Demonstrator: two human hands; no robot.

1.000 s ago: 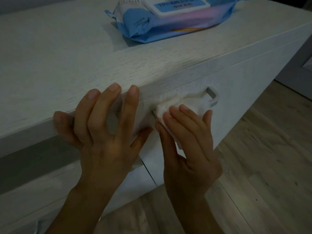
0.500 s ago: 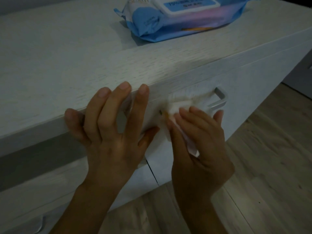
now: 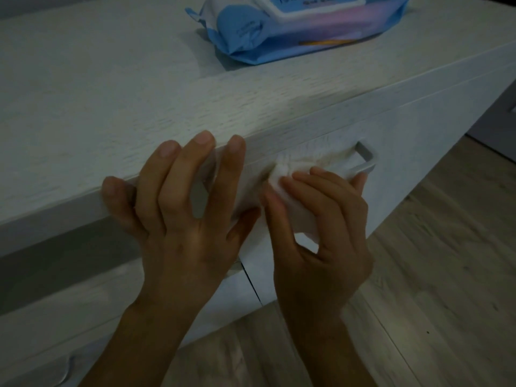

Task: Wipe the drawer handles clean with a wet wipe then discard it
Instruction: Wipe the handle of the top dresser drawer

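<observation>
My right hand [image 3: 326, 236] has a curled grip on the soft wet wipe [image 3: 279, 178], bunched against the drawer handle [image 3: 366, 159]. My left hand [image 3: 181, 219] rests flat beside it.

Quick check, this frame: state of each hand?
Left hand: open, fingers spread, resting on the edge of the dresser top.
Right hand: holding the wet wipe against the drawer handle.

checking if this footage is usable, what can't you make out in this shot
Head view:
- Silver metal drawer handle: left part hidden under the white wet wipe and right hand.
- Blue plastic wipes pack: label cut off by top edge.
- Lower drawer's handle: dim, blurred near bottom edge.
</observation>
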